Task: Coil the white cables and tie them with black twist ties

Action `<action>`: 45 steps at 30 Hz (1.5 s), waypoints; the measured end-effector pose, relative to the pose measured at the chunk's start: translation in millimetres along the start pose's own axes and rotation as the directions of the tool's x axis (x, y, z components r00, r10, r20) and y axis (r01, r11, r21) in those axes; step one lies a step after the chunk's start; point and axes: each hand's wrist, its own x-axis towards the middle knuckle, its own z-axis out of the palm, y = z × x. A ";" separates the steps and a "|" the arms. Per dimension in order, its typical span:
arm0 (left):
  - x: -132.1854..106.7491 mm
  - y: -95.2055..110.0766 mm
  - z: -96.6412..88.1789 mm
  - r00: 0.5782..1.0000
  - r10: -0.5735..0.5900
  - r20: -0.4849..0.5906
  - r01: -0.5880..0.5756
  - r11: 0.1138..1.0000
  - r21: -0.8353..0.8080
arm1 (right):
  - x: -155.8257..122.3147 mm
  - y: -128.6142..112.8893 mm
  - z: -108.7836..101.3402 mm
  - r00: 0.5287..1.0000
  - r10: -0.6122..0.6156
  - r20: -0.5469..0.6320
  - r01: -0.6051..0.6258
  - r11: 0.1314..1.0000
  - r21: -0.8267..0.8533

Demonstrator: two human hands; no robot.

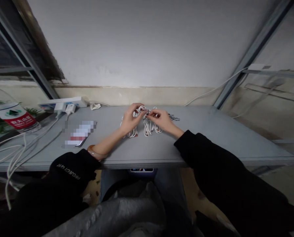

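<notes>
While the two hands work close together near the middle of the counter [211,140], the left hand [131,119] curls around a loop of white cord [140,109]. The right hand [160,120] pinches a small dark bit [147,113] with its fingertips, right where the two hands almost touch. That bit is too small to tell what it is. More loops of white cord [149,127] lie on the counter just under the hands, and a thin black squiggle [173,117] lies just past the right hand. A round bangle [95,152] sits on the left wrist, and black sleeves [211,164] cover both arms. Toward the left side lies a flat blurred thing [79,133]. A white power strip [63,102] sits by the far left edge, with a white plug [70,108] in it. Past the left corner is a clear bottle [13,115] with a red label, and white wires [13,154] hang down over the left edge
</notes>
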 end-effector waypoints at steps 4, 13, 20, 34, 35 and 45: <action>-2.4 2.4 0.2 0.996 -0.051 0.080 0.051 0.999 0.000 | -3.6 -7.6 0.6 0.999 -0.052 0.011 0.053 0.995 -0.083; -3.2 4.4 1.5 0.986 -0.062 0.156 0.062 0.998 0.007 | -8.6 -4.0 7.1 0.980 -0.183 0.082 0.190 0.978 -0.087; -3.5 4.3 -1.4 0.949 -0.191 0.251 0.197 0.980 0.004 | -11.6 -7.5 12.6 0.973 -0.209 0.099 0.218 0.971 -0.093; 1.2 3.2 2.2 0.855 -0.396 0.334 0.479 0.850 -0.220 | -11.0 -2.8 15.7 0.995 -0.099 -0.023 0.101 0.981 0.167; 1.3 0.4 2.4 0.857 -0.383 0.344 0.469 0.856 -0.216 | -10.6 -1.6 15.8 0.997 -0.068 -0.035 0.073 0.980 0.184; -0.8 -11.5 0.1 0.979 -0.004 0.205 -0.012 0.997 0.077 | -8.7 -5.3 12.5 0.994 0.008 -0.113 0.020 0.970 0.244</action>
